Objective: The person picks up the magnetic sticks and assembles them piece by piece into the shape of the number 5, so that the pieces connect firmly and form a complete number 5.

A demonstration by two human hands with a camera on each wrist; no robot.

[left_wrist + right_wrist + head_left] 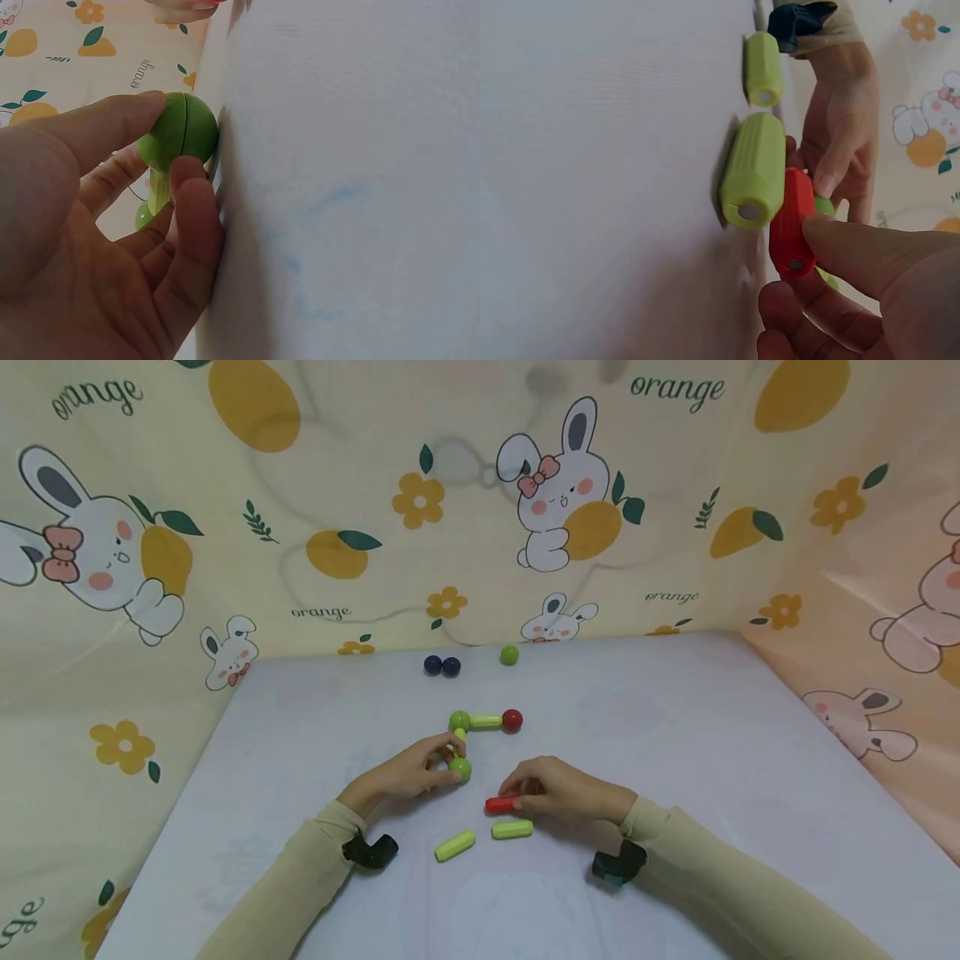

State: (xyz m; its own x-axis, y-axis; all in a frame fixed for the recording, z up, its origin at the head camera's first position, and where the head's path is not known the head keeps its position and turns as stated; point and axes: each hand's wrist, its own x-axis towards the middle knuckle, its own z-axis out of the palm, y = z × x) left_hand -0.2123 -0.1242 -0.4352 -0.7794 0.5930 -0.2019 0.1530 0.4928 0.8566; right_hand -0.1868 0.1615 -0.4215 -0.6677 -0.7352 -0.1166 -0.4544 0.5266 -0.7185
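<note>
White, the table (660,735) is carrying it all. Left hand (408,771) is clamping thumb and fingers round the near end of the frame (485,722), mid-table; right hand (558,787) is pinching the red rod (500,805) between thumb and fingers. Joining looks to be the step under way, and the next move is probably calling for squaring that rod's tip to the frame. Green rods (512,830) are lying close by, blue balls (432,665) sitting well beyond.
</note>
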